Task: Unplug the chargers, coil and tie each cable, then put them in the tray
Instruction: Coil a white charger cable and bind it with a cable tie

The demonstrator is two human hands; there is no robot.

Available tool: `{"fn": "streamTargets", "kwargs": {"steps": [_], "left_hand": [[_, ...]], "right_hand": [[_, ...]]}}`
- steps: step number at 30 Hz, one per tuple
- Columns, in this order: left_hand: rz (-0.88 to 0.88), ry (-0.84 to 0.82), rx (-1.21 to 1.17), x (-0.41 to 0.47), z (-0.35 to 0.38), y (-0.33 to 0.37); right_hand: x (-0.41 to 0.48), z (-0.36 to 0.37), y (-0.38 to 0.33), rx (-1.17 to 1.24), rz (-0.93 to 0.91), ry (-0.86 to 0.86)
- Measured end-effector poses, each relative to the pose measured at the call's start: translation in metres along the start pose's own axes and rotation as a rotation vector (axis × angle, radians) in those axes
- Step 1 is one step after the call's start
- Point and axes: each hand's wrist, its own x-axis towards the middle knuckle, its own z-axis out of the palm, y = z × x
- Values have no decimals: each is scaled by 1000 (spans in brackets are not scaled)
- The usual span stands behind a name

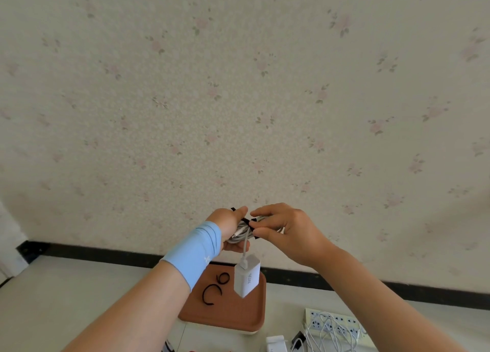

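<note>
My left hand, with a light blue wristband, grips a coiled white cable held up in front of the wall. My right hand pinches a black strap wrapped round the coil. A white charger block hangs down from the coil on a short length of cable, above the brown tray. Two loose black straps lie curled in the tray.
A white power strip with loose white cables on it lies at the lower right. A white charger and a dark plug sit by the bottom edge. A black baseboard runs along the wall.
</note>
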Motion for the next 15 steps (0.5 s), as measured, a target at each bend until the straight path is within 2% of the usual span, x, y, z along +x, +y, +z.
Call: {"fn": "streamTargets", "kwargs": {"steps": [4,15], "left_hand": [[21,1,37,-3,4,2],[169,17,232,7,8,-6]], "right_hand": [[1,-1,-1,101,89,52],[3,-14,-4,-108,116,-89]]}}
